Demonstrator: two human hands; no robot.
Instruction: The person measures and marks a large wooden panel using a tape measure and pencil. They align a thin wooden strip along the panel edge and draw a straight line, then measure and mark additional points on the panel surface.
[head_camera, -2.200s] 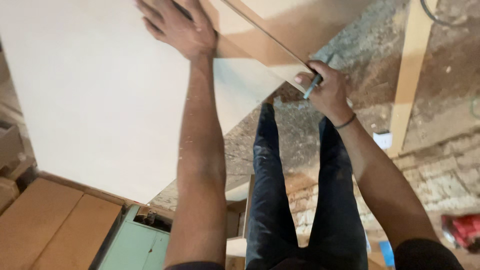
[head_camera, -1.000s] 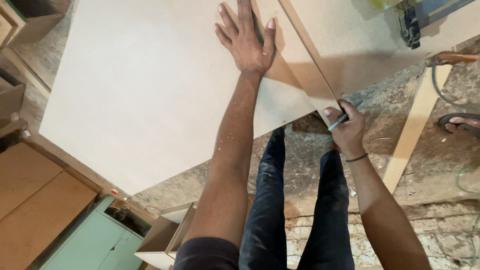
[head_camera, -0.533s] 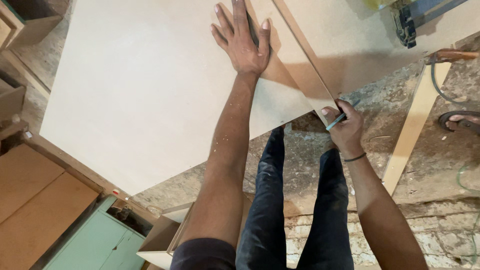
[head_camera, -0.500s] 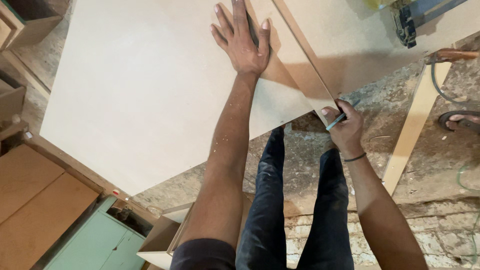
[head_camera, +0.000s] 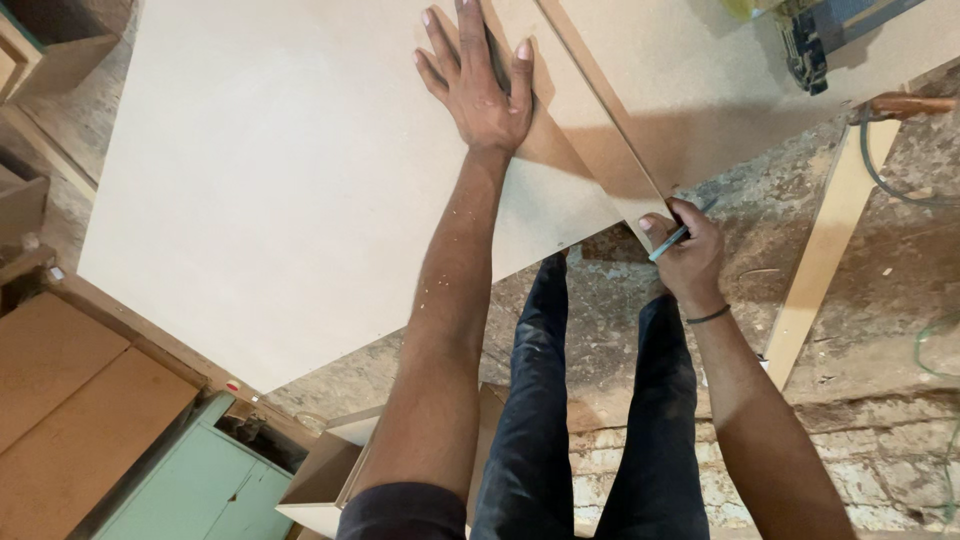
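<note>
My left hand (head_camera: 478, 85) lies flat, fingers spread, on a large pale board (head_camera: 280, 190), its fingers resting on a narrow brown strip (head_camera: 590, 140) that runs diagonally across the board. My right hand (head_camera: 685, 255) grips a slim blue-grey pencil (head_camera: 672, 238) at the strip's near end, at the board's lower edge. A second pale board (head_camera: 690, 90) lies beyond the strip. My legs in dark trousers stand below the board edge.
A power tool (head_camera: 805, 40) sits on the far board at top right, with a cable (head_camera: 890, 170) trailing down. A long wooden batten (head_camera: 830, 240) lies on the dusty floor at right. Brown panels (head_camera: 70, 410) and a pale green cabinet (head_camera: 200, 480) stand at lower left.
Since the earliest frame the view has shifted, showing more of the board and the power tool. In the last second both hands have barely moved.
</note>
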